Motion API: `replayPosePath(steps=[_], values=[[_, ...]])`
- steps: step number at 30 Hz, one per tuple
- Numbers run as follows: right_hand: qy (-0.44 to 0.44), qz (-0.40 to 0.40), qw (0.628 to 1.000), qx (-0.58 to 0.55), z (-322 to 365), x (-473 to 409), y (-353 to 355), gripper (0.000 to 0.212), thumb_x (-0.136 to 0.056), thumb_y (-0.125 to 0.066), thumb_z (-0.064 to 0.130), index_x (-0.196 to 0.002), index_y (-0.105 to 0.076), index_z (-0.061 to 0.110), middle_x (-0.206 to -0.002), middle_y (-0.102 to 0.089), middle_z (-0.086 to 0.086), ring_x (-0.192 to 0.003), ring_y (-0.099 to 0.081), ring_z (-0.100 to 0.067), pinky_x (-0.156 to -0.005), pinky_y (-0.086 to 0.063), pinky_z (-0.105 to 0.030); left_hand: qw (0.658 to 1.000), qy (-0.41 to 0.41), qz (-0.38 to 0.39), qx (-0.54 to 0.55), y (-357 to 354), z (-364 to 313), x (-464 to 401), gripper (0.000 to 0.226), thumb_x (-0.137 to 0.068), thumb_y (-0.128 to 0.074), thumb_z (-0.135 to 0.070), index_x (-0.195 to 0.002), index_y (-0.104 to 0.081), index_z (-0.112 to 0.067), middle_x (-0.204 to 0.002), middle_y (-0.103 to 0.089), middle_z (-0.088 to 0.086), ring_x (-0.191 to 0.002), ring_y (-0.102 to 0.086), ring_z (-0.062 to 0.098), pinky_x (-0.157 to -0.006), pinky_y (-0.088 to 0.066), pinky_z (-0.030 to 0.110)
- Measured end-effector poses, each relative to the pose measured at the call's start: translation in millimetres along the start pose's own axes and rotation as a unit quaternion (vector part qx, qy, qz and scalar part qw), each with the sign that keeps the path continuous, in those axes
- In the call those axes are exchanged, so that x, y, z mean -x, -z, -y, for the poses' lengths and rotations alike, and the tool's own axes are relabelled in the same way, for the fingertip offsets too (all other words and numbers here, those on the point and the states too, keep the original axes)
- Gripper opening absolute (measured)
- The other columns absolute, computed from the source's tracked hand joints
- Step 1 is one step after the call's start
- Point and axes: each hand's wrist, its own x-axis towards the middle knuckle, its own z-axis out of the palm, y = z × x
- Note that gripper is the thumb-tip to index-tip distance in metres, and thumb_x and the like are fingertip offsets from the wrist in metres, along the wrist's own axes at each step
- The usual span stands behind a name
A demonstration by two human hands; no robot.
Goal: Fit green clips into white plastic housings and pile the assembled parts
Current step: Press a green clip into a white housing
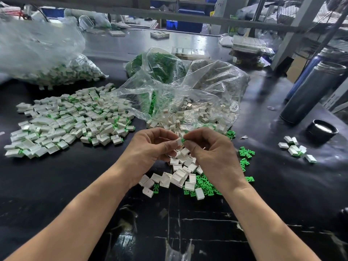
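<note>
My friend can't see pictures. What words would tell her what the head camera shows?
Two hands meet above a black table: the left hand pinches a white housing while the right hand pushes a green clip into it. Loose housings and clips lie below, a big pile of finished parts sits to the left, and clear bags lie behind.

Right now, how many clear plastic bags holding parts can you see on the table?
3. One bag of assembled parts lies far left, one bag of green clips stands behind the middle, and one open bag of white housings lies before it. Others may be hidden behind.
</note>
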Motion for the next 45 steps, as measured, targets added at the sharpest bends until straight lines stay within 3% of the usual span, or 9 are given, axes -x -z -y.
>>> replayPosePath(steps=[6,10,14,21,27,32,39,43,45], values=[[0.007,0.024,0.998,0.050,0.3,0.6,3.6,0.016,-0.091,-0.078,0.012,-0.091,-0.077,0.028,-0.082,-0.073,0.015,-0.077,-0.067,0.000,-0.068,-0.049,-0.010,0.999,-0.016,0.004,-0.052,0.0,3.3,0.0,0.018,-0.084,-0.079,-0.011,-0.100,-0.073,-0.006,-0.083,-0.076,0.007,-0.073,-0.070,0.015,-0.066,-0.058,0.022],[-0.065,0.018,0.996,-0.064,-0.4,-1.7,2.0,0.012,-0.091,-0.078,0.013,-0.097,-0.076,0.023,-0.078,-0.076,0.006,-0.064,-0.067,-0.005,-0.059,-0.053,-0.018,0.999,-0.017,0.015,-0.042,0.3,4.1,-0.4,0.020,-0.083,-0.080,-0.014,-0.100,-0.072,-0.009,-0.086,-0.075,0.009,-0.077,-0.069,0.019,-0.075,-0.058,0.034],[-0.105,0.017,0.985,-0.132,-2.0,-2.3,2.3,0.005,-0.091,-0.077,0.011,-0.095,-0.077,0.014,-0.077,-0.076,-0.006,-0.062,-0.067,-0.016,-0.057,-0.056,-0.027,0.999,-0.023,0.013,-0.019,-2.2,5.0,-0.8,0.020,-0.076,-0.081,-0.019,-0.093,-0.073,-0.012,-0.081,-0.073,0.007,-0.073,-0.067,0.018,-0.072,-0.058,0.032],[-0.062,0.002,0.997,-0.041,-1.3,1.9,-5.4,0.011,-0.095,-0.074,0.011,-0.091,-0.076,0.021,-0.073,-0.073,0.003,-0.062,-0.066,-0.008,-0.058,-0.055,-0.025,0.998,-0.044,-0.025,-0.035,-4.5,10.6,-1.8,0.005,-0.086,-0.080,-0.009,-0.087,-0.079,-0.013,-0.076,-0.074,0.006,-0.068,-0.066,0.015,-0.068,-0.060,0.027],[-0.024,-0.013,0.998,0.050,2.4,3.2,-7.4,0.009,-0.093,-0.075,0.013,-0.090,-0.077,0.020,-0.077,-0.072,0.004,-0.071,-0.069,-0.016,-0.068,-0.061,-0.044,0.991,-0.080,-0.059,-0.093,-8.2,10.3,-0.1,0.017,-0.086,-0.078,0.000,-0.080,-0.078,-0.017,-0.073,-0.074,0.002,-0.062,-0.065,0.010,-0.060,-0.056,0.020],[-0.008,-0.023,0.998,0.051,2.3,4.5,-7.2,0.008,-0.092,-0.075,0.009,-0.090,-0.079,0.015,-0.076,-0.072,0.004,-0.070,-0.069,-0.020,-0.068,-0.059,-0.050,0.986,-0.098,-0.058,-0.123,-11.5,7.3,1.8,0.031,-0.086,-0.074,0.010,-0.075,-0.077,-0.018,-0.072,-0.075,-0.001,-0.062,-0.067,0.004,-0.058,-0.054,0.018],[-0.003,-0.038,0.998,0.058,0.7,4.8,-10.5,0.009,-0.090,-0.076,0.007,-0.088,-0.080,0.014,-0.071,-0.070,0.003,-0.067,-0.067,-0.020,-0.067,-0.058,-0.047,0.979,-0.106,-0.073,-0.155,-11.2,8.0,3.2,0.027,-0.084,-0.074,0.012,-0.081,-0.078,-0.015,-0.073,-0.076,-0.001,-0.061,-0.068,0.004,-0.060,-0.057,0.022],[0.007,-0.032,0.996,0.081,0.2,6.4,-11.5,0.007,-0.091,-0.076,0.007,-0.089,-0.081,0.012,-0.067,-0.068,0.006,-0.061,-0.062,-0.015,-0.059,-0.052,-0.034,0.973,-0.122,-0.061,-0.186,-11.6,7.3,3.5,0.025,-0.083,-0.077,0.007,-0.081,-0.078,-0.017,-0.068,-0.073,-0.007,-0.060,-0.065,0.001,-0.059,-0.053,0.017],[0.008,-0.036,0.996,0.076,0.2,6.8,-12.2,0.008,-0.090,-0.077,0.006,-0.088,-0.081,0.013,-0.068,-0.069,0.004,-0.060,-0.063,-0.016,-0.058,-0.052,-0.034,0.971,-0.125,-0.060,-0.192,-11.4,6.9,3.4,0.025,-0.083,-0.078,0.006,-0.080,-0.078,-0.018,-0.067,-0.072,-0.008,-0.059,-0.065,0.001,-0.058,-0.052,0.016]])
